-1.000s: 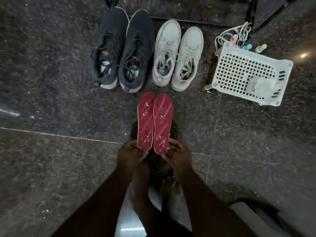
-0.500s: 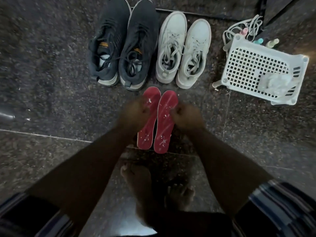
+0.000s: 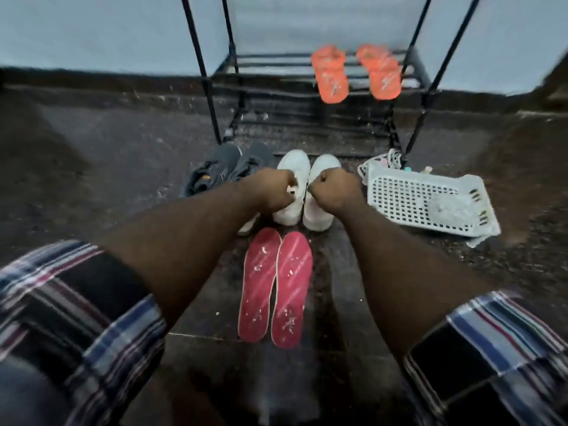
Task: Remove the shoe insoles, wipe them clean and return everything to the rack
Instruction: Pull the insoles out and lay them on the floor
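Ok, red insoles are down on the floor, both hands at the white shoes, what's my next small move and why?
Probably draw the insoles out of the white shoes: the left hand and right hand are curled at their openings, and the red insoles already lie speckled on the floor.

The scene is dim, the dark floor (image 3: 107, 155) swallowing detail. The pale wall (image 3: 92, 29) behind the rack (image 3: 307, 75) is brightest. Motion blur smears everything, worst beyond the rack, and wide-angle distortion bends the frame's edges.

Red insoles (image 3: 276, 287) showing white streaks, shoes (image 3: 307, 186) showing white, sneakers (image 3: 221, 173) dark grey, basket (image 3: 424, 198) white, sleeves (image 3: 76, 302) plaid.
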Action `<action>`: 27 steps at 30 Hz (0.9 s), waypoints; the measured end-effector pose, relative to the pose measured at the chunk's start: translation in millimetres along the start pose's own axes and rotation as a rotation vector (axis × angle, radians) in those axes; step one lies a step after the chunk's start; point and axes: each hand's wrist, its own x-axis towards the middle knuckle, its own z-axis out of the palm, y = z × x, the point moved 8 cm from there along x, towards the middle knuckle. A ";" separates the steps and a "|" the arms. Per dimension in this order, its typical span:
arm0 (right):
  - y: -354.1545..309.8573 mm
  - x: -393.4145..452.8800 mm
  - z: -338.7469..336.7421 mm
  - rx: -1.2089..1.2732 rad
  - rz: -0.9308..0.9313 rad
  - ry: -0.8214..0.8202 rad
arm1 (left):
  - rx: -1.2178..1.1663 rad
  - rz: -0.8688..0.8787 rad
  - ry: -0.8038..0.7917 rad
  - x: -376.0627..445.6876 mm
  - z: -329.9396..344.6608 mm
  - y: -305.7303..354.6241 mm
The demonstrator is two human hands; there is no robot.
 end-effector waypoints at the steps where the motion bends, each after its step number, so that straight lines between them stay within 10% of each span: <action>1: 3.1 -16.2 -9.7 0.041 0.006 0.037 | 0.016 -0.018 0.030 -14.5 -5.0 5.9; 13: 52.1 -111.5 -120.6 0.411 0.316 0.232 | -0.404 -0.105 0.162 -102.5 -22.8 58.7; 27: 107.6 137.4 -101.2 0.921 0.370 0.265 | -1.506 -0.444 0.265 154.3 2.4 31.3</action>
